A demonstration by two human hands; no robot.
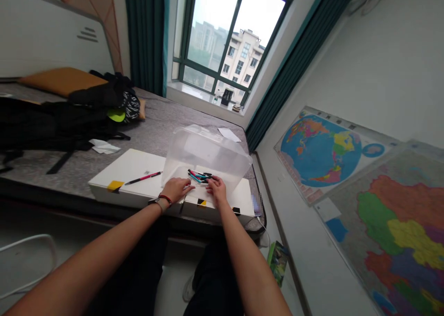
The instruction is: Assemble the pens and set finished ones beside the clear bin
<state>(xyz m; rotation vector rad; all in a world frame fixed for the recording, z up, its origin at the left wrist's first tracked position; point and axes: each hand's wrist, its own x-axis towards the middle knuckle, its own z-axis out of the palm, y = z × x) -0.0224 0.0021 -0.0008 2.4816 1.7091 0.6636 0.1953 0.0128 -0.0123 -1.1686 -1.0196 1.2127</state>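
Bed (pixel 156 110): big and flat, it holds up the boxes.
White boxes (pixel 133 164): side by side, maybe to make a flat top.
Clear bin (pixel 211 147): on the boxes; its sides could block reaching hands.
Left hand (pixel 175 189): near the pens, fingers bent; can't tell if pinching.
Right hand (pixel 218 191): fingers close together at the pens; grip unclear.
Pens (pixel 194 177): messy pile by both hands.
Lone pen (pixel 143 178): left of the bin.

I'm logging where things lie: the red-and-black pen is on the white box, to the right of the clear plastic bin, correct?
The side is wrong: the head view shows the red-and-black pen on the white box, to the left of the clear plastic bin.
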